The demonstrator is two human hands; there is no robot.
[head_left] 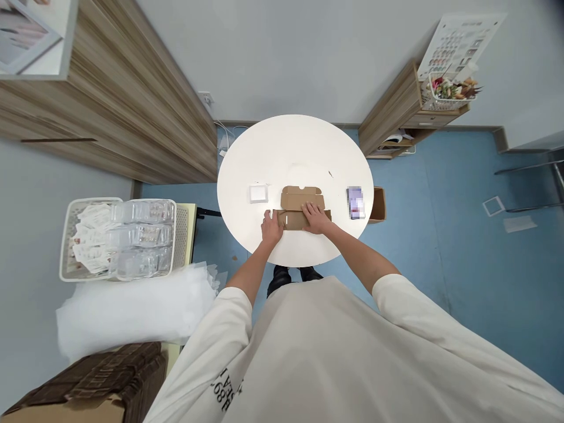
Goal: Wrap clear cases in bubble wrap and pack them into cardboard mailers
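The left hand [272,228] sits on the near left end of a partly folded kraft cardboard mailer box [302,201], its fingers over the folded edge; whether they pinch the card, I cannot tell. The right hand [316,218] lies open and palm-down across the box's middle, not clenched, with its fingers pointing toward the left hand. The box lies flat directly under and between both hands, near the front edge of a round white table [295,150].

On the tabletop, a small white square packet [258,193] sits just left of the box, and a blurred printed card [355,202] lies well to its right, near the rim. Just past the right rim stands a brown cardboard box [378,204]. To the left, a white wire basket [118,239] holds clear plastic bags and white cards. Below it lies a white plastic sheet [132,311], with a brown-patterned carton [88,382] nearer the person.
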